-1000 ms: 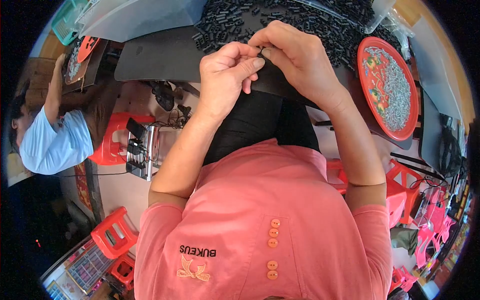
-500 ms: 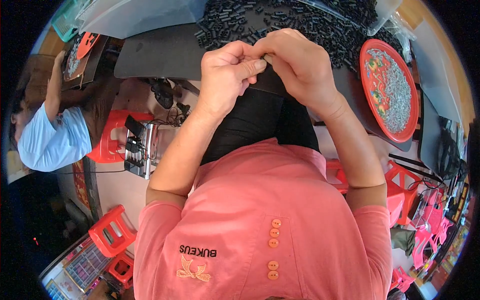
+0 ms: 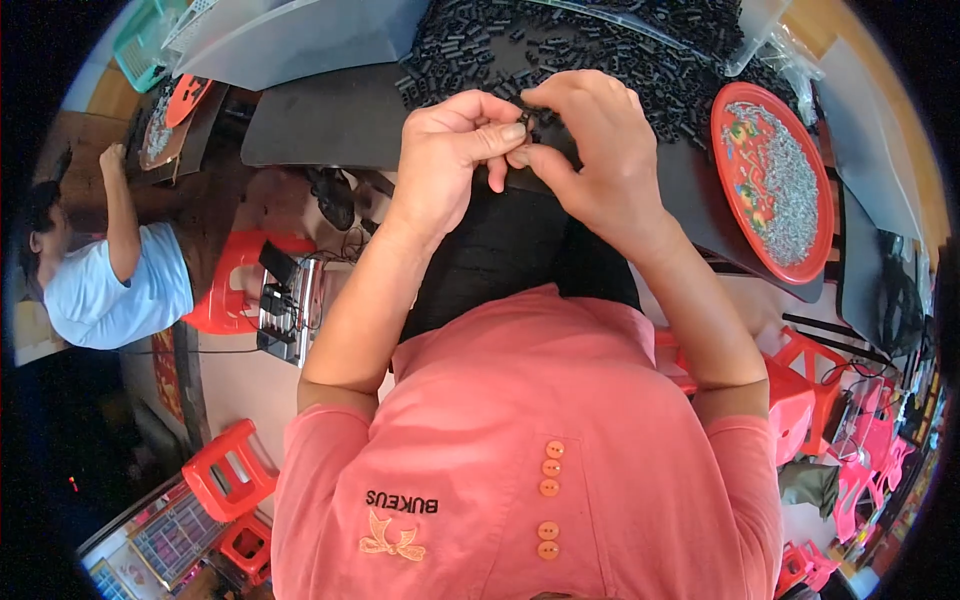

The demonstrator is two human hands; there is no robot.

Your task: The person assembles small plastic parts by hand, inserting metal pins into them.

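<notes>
My left hand is closed, with thumb and forefinger pinching a small black plastic part over the table's near edge. My right hand is close against it on the right; its forefinger and thumb are spread apart above and below the part. The exact shape of the part is too small to make out. Just beyond both hands lies a wide spread of similar loose black pieces. To the right, a red round tray with a flower pattern holds a heap of small silvery metal pieces.
A translucent plastic bin stands at the back left of the dark table. Clear plastic bags lie at the back right. Further left, a person in a light blue shirt sits by another work surface. Red stools stand on the floor.
My right thumb and forefinger have opened away from the small part, where both hands were pressed together. The person at the left has drawn an arm back from the other work surface.
</notes>
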